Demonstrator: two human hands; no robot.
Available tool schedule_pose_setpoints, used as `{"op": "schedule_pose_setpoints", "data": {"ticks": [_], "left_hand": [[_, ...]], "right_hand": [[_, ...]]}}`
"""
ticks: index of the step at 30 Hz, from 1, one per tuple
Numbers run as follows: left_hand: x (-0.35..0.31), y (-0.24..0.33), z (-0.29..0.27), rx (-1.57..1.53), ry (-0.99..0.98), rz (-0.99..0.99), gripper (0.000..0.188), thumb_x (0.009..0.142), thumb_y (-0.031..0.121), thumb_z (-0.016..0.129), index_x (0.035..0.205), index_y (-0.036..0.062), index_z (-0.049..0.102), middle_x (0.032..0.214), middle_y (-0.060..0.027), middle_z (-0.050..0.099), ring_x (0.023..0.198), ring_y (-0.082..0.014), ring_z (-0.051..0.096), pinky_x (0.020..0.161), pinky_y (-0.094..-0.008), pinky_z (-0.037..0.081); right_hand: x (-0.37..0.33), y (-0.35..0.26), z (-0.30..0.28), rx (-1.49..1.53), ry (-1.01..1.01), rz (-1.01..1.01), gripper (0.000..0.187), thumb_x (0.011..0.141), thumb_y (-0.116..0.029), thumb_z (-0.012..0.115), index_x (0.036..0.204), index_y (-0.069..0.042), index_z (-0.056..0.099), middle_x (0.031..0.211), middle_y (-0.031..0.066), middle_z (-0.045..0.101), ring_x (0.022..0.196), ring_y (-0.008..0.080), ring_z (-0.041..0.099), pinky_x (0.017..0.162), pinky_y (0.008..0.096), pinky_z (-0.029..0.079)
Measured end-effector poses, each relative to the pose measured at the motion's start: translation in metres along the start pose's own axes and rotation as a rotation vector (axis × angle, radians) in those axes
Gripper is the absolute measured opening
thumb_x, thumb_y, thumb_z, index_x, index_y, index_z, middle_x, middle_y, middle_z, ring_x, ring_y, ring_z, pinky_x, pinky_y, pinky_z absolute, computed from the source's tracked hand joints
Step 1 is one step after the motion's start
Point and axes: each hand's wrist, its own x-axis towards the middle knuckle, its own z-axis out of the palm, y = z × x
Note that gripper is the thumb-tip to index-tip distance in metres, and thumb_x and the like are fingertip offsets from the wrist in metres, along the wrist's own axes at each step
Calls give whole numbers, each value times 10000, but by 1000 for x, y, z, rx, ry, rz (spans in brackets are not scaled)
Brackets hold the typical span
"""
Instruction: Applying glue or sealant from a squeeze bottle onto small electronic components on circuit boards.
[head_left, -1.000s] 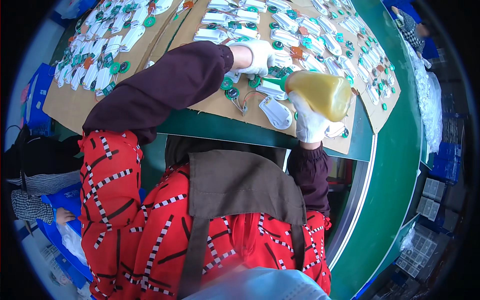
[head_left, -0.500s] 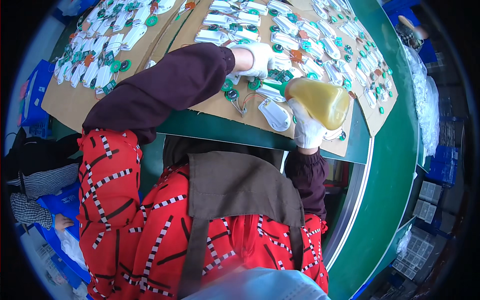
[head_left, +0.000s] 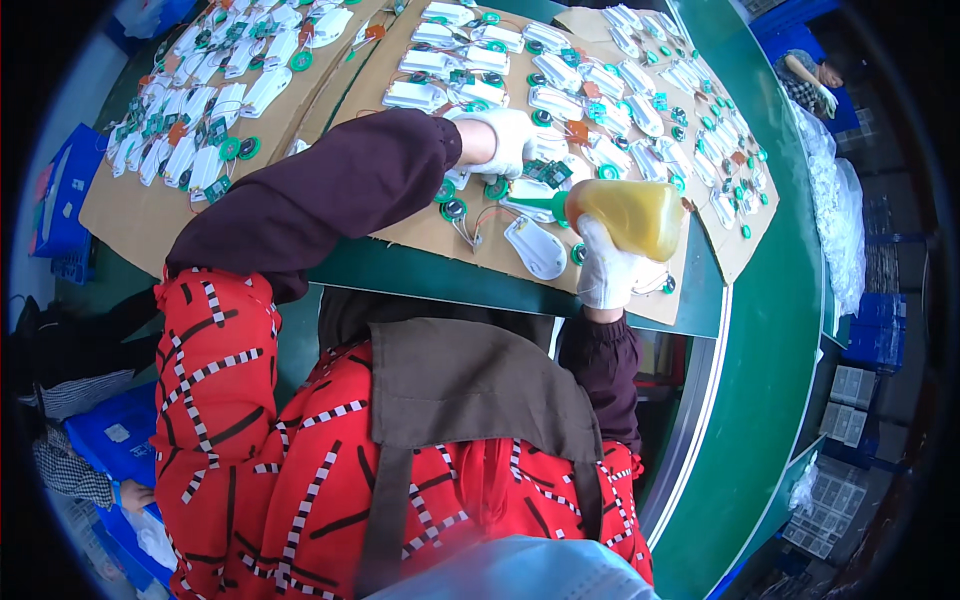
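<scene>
My right hand (head_left: pixel 607 266), in a white glove, is closed round a squeeze bottle (head_left: pixel 638 215) of yellow liquid. The bottle lies nearly on its side, its green nozzle (head_left: pixel 538 203) pointing left over a white plastic casing. My gloved left hand (head_left: pixel 503 142) reaches across to the casings, fingers curled down beside small green circuit boards (head_left: pixel 547 172). Its fingertips are partly hidden, so what they grip is unclear. Nearer me lies a white oval casing (head_left: pixel 536 248), wired to a round green-rimmed part (head_left: pixel 453 210).
Cardboard sheets (head_left: pixel 400 225) on the green table carry rows of white casings with wires and boards. Clear plastic bags (head_left: pixel 846 235) and blue bins (head_left: pixel 878 330) line the right side. Another person's hand (head_left: pixel 135 495) shows at left; another person (head_left: pixel 808 80) is far right.
The bottle has swung to a more level position, its nozzle now pointing left. My left hand stays by the same boards. The whole view has shifted slightly.
</scene>
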Motion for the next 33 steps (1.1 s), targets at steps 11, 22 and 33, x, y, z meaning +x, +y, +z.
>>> {"op": "schedule_pose_setpoints", "data": {"ticks": [11,22,33], "left_hand": [[-11,3,-12,250,65,160,215,689,149,517,799,20,649,801,-184,616,751,-300,597,686,-361,459],[-72,13,-3,-16,770,393,236,694,59,558,926,47,594,903,-123,522,856,-278,525,751,-351,427],[-102,3,-18,-55,1135,384,239,662,-44,566,893,12,584,916,-121,534,841,-257,540,712,-308,441]], "right_hand": [[41,-27,-73,1309,-77,-61,459,716,-301,681,1015,-14,484,911,100,556,675,180,524,755,311,486],[82,-55,-100,1512,-138,-113,583,692,-459,654,1013,0,492,876,131,570,589,161,496,711,350,492],[160,-19,-101,1387,127,-139,520,752,-510,562,981,-44,521,835,102,582,495,171,468,614,308,468]]}}
